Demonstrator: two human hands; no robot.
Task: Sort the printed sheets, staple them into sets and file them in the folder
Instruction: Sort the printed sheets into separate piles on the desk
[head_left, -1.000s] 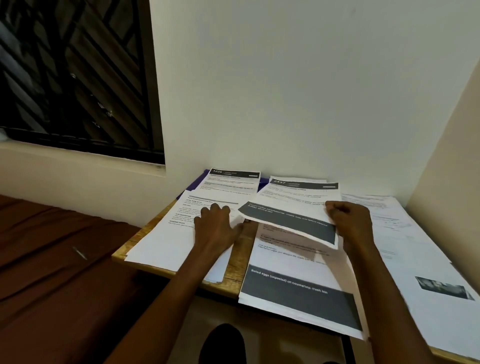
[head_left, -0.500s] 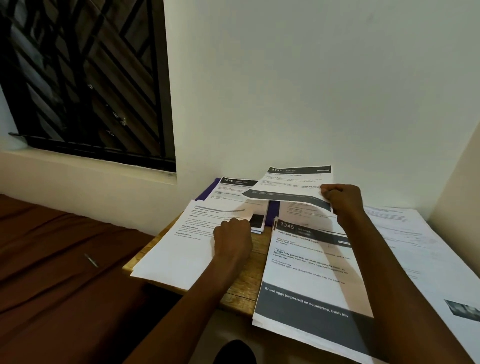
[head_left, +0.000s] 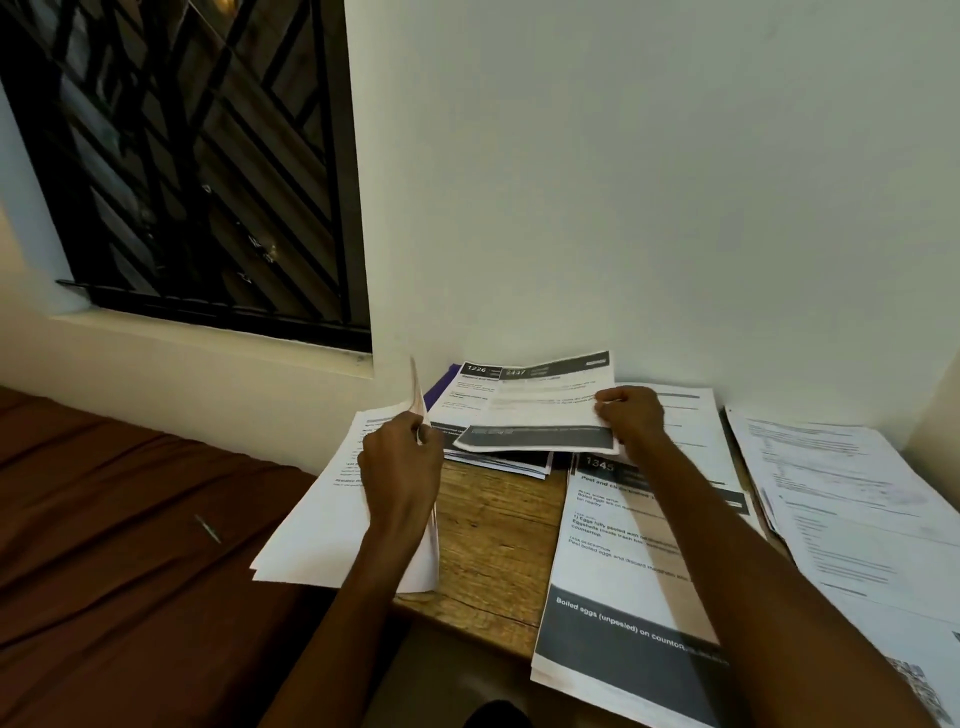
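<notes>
My right hand (head_left: 629, 415) pinches the right edge of a printed sheet headed 2437 (head_left: 540, 410) and holds it over the back stack headed 1226 (head_left: 470, 387). That stack lies on a purple folder (head_left: 439, 387) against the wall. My left hand (head_left: 402, 462) grips the right edge of a white sheet (head_left: 418, 395), lifted on edge from the left pile (head_left: 317, 514). A pile headed 1345 (head_left: 623, 561) lies under my right forearm.
More printed sheets (head_left: 857, 499) cover the right side of the wooden table (head_left: 493, 530). The left pile overhangs the table's left edge above a brown bed (head_left: 104, 519) with a small metal object (head_left: 208, 527) on it. A barred window (head_left: 197, 156) and white wall stand behind.
My right hand has carried the 2437 sheet left over the 1226 stack. My left hand went from lying flat on the left pile to gripping and lifting a sheet's edge.
</notes>
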